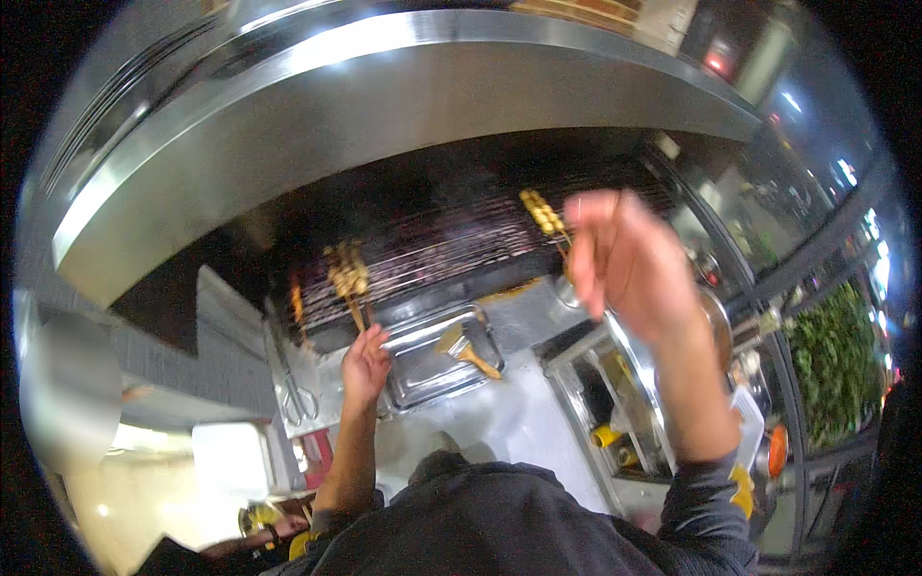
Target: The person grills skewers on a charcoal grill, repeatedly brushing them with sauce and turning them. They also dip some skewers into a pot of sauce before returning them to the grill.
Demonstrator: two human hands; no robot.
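My left hand (366,363) grips the sticks of several browned food skewers (348,273), whose loaded ends lie over the left part of the charcoal grill (432,255). My right hand (627,266) is raised at the right, blurred, with its fingers bent downward; whether anything is in it cannot be made out. Just left of those fingers, yellowish skewers (542,212) rest at the grill's right side, their stick ends partly hidden. Between my hands sits a shallow steel tray (414,385) with a wide flat brush (468,351) lying across it, its wooden handle over the rim.
A steel hood (403,101) overhangs the grill. Small flames (297,302) rise at its left end, near scissors (300,405). A metal cup (567,291) and a yellow-capped container (605,435) are to the right. Another person's hand (289,527) shows at lower left, beside a bowl (259,517).
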